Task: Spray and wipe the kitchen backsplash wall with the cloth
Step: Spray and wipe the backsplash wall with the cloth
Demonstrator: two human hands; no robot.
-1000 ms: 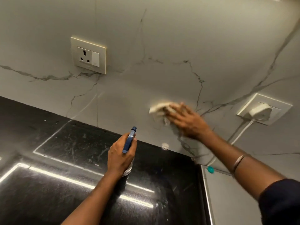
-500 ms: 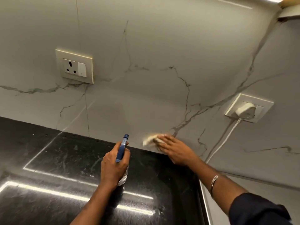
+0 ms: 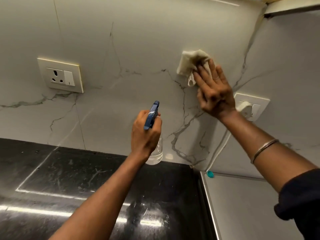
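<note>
Cloth [image 3: 191,64] lies flat on the wall [image 3: 138,40] under the open right hand [image 3: 213,91]. Left hand [image 3: 145,134] grips the spray bottle [image 3: 152,115]. Risk, I think: wiping downward may wet the plugged socket [image 3: 251,105] just beside.

Open wall at centre, fittings at both sides

The backsplash wall [image 3: 138,49] lay bare across the upper middle of the frame; a raised socket plate [image 3: 60,75] stood out at left, a plugged socket [image 3: 251,105] with its hanging cord [image 3: 220,149] blocked the right, and a cabinet underside [image 3: 292,6] closed the upper right corner.
</note>
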